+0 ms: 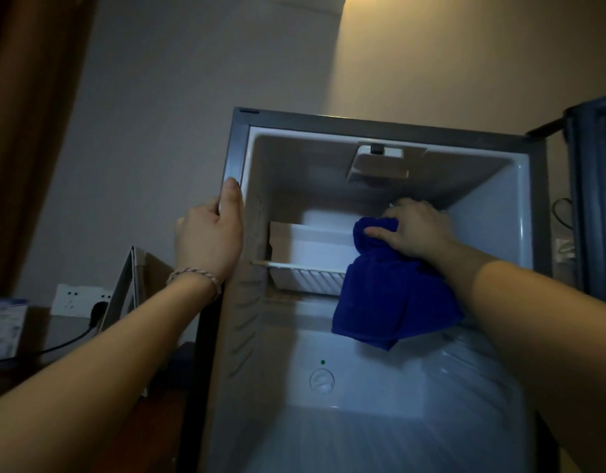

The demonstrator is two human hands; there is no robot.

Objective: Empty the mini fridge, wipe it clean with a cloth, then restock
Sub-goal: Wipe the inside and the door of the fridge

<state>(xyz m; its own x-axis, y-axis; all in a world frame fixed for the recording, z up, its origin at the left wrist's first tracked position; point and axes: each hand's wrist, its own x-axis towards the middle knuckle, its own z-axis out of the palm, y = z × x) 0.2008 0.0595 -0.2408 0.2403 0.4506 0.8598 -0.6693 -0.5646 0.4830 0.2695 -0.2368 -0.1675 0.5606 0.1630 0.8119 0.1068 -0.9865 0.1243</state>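
Observation:
The mini fridge (236, 145) stands open in front of me, its white inside bare of food or drink. My right hand (414, 230) reaches deep inside near the upper back wall and grips a bunched dark blue cloth (390, 295), which hangs down over the wire shelf (305, 268). My left hand (209, 240) holds the fridge's left front edge, thumb lying up along the grey frame. A braided bracelet sits on that wrist.
The fridge door (595, 199) stands swung open at the far right. A thermostat dial (322, 379) and a green dot sit on the lower back wall. Left of the fridge are a wall socket (73, 300) with a plugged cable, a leaning panel and a box (4, 326).

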